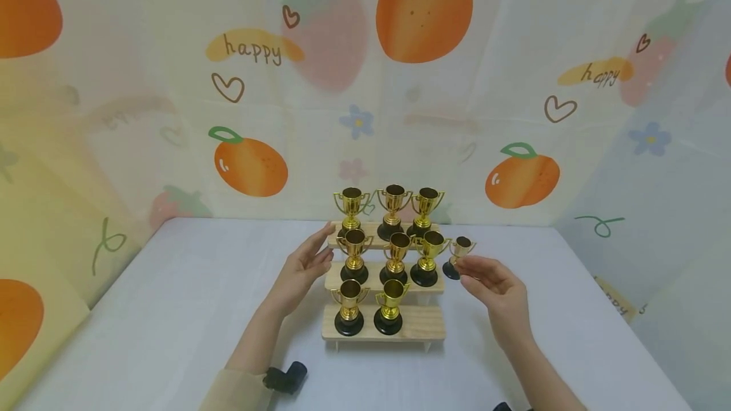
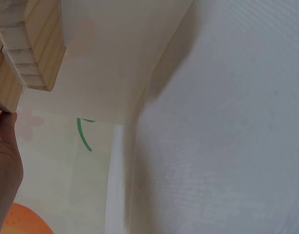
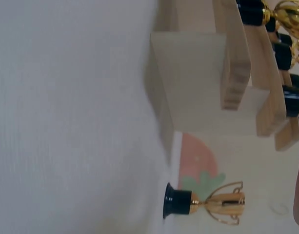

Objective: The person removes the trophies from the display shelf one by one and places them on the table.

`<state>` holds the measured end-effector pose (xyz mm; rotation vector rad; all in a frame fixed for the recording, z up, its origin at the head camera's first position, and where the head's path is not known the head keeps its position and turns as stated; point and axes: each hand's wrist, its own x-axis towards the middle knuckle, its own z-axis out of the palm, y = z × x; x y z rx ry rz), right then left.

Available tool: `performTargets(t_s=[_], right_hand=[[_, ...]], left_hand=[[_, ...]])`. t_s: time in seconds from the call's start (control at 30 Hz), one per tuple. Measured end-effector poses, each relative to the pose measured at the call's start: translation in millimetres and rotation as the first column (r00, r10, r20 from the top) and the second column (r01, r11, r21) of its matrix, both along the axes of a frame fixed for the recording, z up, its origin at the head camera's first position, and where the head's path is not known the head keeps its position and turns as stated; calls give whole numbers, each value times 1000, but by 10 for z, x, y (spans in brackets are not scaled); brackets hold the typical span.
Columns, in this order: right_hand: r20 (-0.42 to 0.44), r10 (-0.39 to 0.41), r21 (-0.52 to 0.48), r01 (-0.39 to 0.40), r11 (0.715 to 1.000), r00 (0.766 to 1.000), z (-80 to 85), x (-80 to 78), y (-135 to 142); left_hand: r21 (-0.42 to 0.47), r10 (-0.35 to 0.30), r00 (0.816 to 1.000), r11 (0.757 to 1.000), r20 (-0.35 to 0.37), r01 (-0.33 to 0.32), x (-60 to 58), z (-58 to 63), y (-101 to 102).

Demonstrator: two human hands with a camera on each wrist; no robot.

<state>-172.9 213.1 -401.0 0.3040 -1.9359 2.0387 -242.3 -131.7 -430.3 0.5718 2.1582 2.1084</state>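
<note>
A tiered wooden display stand (image 1: 419, 323) holds small gold trophy cups on black bases. Three are on the top tier, three on the middle tier, and two on the bottom tier, such as the trophy (image 1: 391, 300). My left hand (image 1: 298, 271) is at the stand's left side, its fingertips touching the end of the top tier (image 2: 7, 92). To the right of the stand, another trophy (image 3: 208, 202) stands upright on the table. Beside that cup is my right hand (image 1: 497, 290), fingers loosely bent; the right wrist view shows a gap between hand and trophy.
A white cloth covers the table (image 1: 171, 322). Behind it hangs a pale backdrop (image 1: 320, 144) printed with oranges, strawberries and hearts. A black wrist device (image 1: 285, 377) is worn at the left sleeve.
</note>
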Motion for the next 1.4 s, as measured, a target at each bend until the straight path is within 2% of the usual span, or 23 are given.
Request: performTargets(t_s=[0.27,0.53,0.8,0.97,1.4], right_hand=[[14,138,35,-139,990,990,-59,80,-191],[-27,236,59,-234,971,971,-99,90,-382],[57,255,90,-259,962,965,-157,69,-536],[73,257,97,-264,960,964,-185,48,-613],[147,241,107,-257,960,959,-152,55,-694]], left_hand=[[1,-1,1000,1000,3,1,-5,-3,14],[0,1,1000,1000,11,-1,4,2,-5],[-1,-8,1000,1000,5,8,1,1,2],[11,-13,1000,1000,6,13,2,-4,1],[2,-6,1000,1000,4,6,9,3,4]])
